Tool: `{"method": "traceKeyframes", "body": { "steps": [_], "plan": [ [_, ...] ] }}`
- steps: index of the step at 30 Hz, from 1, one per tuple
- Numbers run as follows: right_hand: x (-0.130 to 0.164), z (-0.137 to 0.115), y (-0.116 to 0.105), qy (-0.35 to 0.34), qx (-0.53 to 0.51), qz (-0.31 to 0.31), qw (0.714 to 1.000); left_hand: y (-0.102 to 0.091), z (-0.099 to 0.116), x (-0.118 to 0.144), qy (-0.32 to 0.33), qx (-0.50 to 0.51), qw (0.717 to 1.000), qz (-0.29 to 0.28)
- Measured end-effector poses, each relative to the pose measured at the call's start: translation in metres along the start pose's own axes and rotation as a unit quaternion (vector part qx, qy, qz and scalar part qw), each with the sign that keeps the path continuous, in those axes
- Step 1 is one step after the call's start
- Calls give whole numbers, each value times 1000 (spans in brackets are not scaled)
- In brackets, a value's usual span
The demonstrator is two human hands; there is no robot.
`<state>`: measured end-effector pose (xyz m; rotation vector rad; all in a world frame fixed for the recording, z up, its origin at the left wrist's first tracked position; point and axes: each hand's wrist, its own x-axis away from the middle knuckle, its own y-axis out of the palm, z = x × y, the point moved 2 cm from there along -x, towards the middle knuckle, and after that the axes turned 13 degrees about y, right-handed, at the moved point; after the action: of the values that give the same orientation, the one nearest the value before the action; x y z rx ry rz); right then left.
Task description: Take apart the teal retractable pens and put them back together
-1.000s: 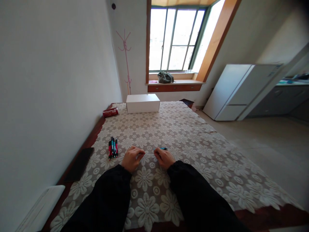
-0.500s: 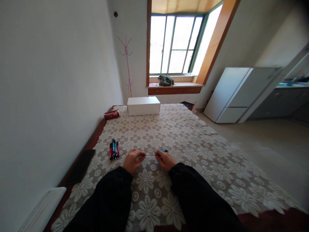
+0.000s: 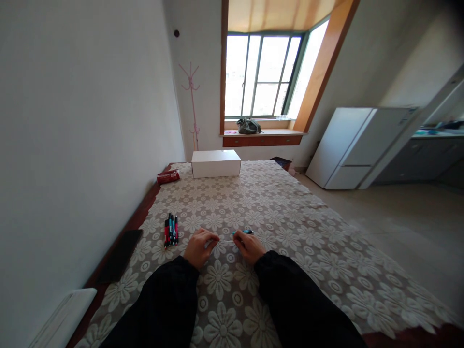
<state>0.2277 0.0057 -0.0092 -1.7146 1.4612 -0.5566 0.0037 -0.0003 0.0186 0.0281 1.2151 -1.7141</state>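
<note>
Between my two hands runs a thin white rod [image 3: 226, 241], held level just above the lace cloth; its ends are hidden in my fingers. My left hand [image 3: 199, 247] pinches one end between thumb and forefinger. At the other end, my right hand [image 3: 249, 246] has its fingers pressed together on the rod. Just behind those right fingers shows a teal and black pen [image 3: 248, 232], partly covered by the hand; I cannot tell whether they touch. Several red, teal and black pens [image 3: 171, 232] lie side by side to the left of my left hand.
A white box [image 3: 216, 164] stands at the far end of the table, beside a red packet [image 3: 168, 176]. A dark flat object [image 3: 121, 253] lies along the left edge, near a white object [image 3: 67, 319]. The flowered lace cloth [image 3: 221, 208] covers the table.
The view has tilted up slightly, so everything sits a little lower. Both hands keep their grip on the rod, with hardly any movement between them.
</note>
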Motion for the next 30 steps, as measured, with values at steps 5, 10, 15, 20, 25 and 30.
{"method": "traceKeyframes", "body": {
  "steps": [5, 10, 15, 20, 25, 30],
  "plan": [
    [1, -1, 0, 2, 7, -5, 1000, 2, -1, 0, 8, -1, 1000, -7],
    [1, -4, -1, -4, 18, -13, 1000, 4, -1, 1, 7, 5, 1000, 5],
    [4, -10, -1, -26, 17, -37, 999, 7, 3, 1, 29, -9, 999, -15],
    [5, -13, 0, -57, 15, -55, 997, 9, 8, 1, 47, -26, 998, -29],
    [4, -12, 0, -58, 1, -44, 997, 2, 9, 0, 32, -26, 999, -10],
    [3, -7, -1, -32, -17, -1, 999, -4, -1, 2, -17, -82, 996, 16]
  ]
}}
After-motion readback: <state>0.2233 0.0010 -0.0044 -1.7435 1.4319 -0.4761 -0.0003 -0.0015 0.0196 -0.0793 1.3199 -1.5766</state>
